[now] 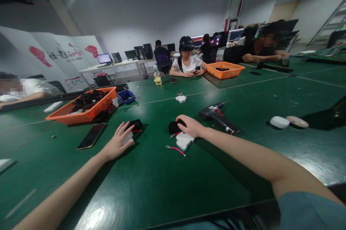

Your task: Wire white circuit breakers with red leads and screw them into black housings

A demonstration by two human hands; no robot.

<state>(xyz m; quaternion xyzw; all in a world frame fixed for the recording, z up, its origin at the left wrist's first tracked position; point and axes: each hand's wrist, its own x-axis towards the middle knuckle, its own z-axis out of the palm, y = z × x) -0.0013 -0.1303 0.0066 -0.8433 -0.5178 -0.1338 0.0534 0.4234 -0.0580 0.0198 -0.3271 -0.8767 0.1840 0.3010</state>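
Note:
My left hand (pixel 117 143) lies with spread fingers over a white plastic piece (pixel 129 138), which it partly hides. Its fingertips reach a black plastic part (pixel 135 125) with a bit of red wire beside it. My right hand (pixel 190 126) has its fingers bent over another black plastic part (pixel 174 127), covering much of it. Just below that hand sits a white plastic block (pixel 183 141), with its wrist side close above. A short red wire (pixel 178 150) with a ring terminal rests on the green table in front of the block.
Left of my hands are a phone (pixel 91 137), an orange basket (pixel 81 114) of black parts and a blue bin (pixel 126 96). A cordless drill (pixel 218 117) lies to the right. Farther off are a white piece (pixel 181 98), a bottle (pixel 157 77) and another orange basket (pixel 225 73). Co-workers sit around the table.

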